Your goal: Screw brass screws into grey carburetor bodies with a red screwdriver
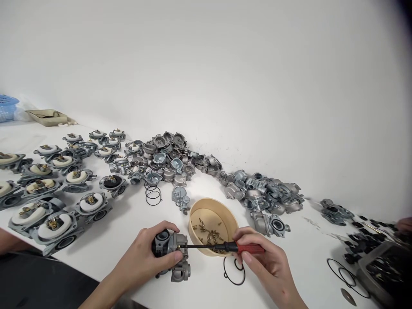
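My left hand is closed round a grey metal carburetor near the table's front edge, its thumb lying across the body. In my right hand is a screwdriver with a red and black handle, held level. Its thin dark shaft points left, and the tip meets a small brass screw on the carburetor's side. Just behind the shaft stands a round cream tub with many small brass screws in it. Black rubber rings lie below the right hand.
Rows of carburetor bodies with white floats cover the left. Float bowls are heaped along the wall, and finished-looking carburetors are piled right of centre. Black parts and a bin stand at right. Another person's arm shows at far left.
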